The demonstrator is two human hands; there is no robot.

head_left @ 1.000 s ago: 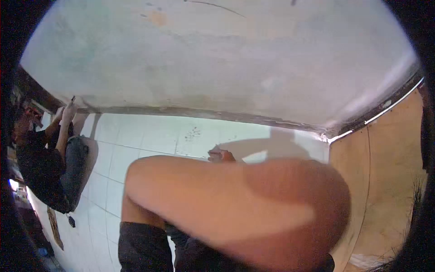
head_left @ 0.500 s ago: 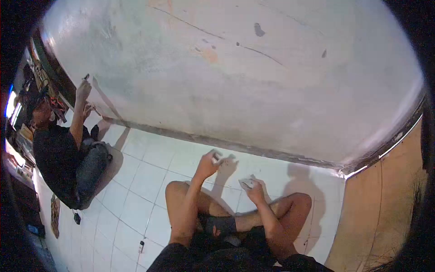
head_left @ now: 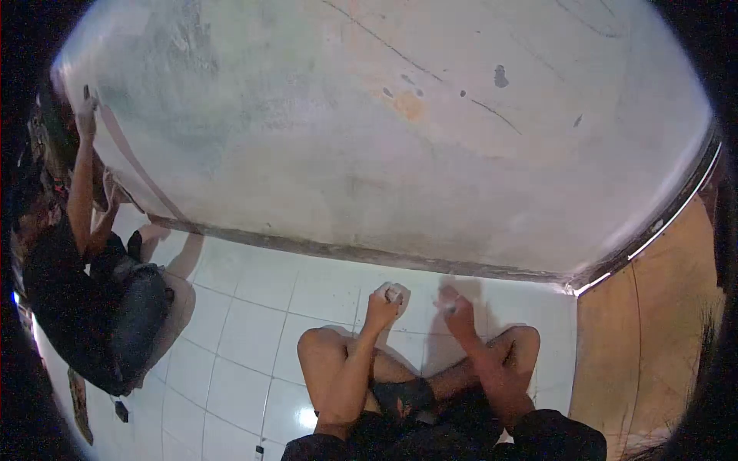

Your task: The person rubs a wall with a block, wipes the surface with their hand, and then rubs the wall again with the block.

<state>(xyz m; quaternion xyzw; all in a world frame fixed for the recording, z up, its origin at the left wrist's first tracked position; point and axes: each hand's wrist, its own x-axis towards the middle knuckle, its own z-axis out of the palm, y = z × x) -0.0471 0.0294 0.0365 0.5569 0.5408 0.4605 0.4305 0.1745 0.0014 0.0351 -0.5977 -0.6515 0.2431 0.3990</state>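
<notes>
My left hand [head_left: 382, 307] is held over the white tiled floor in front of my crossed legs, its fingers curled around something small and whitish that I cannot make out. To its right, my right hand [head_left: 459, 313] is smeared by motion. Its fingers look bent around a pale thing, too blurred to name. The two hands are apart, each above a bent knee's inner side. Beyond them rises a patchy pale wall [head_left: 330, 169], and neither hand touches it.
At the left, another person [head_left: 65, 292] sits by the wall with one arm raised, a dark slim thing in the hand. A brown board [head_left: 607, 346] stands at the right. A small black object [head_left: 121, 412] and a small bottle-like item [head_left: 259, 452] lie on the floor tiles [head_left: 238, 369].
The view has shifted, so the co-worker appears farther left. My left hand's fingers have curled inward from a more open pose. My right hand has turned and is now blurred.
</notes>
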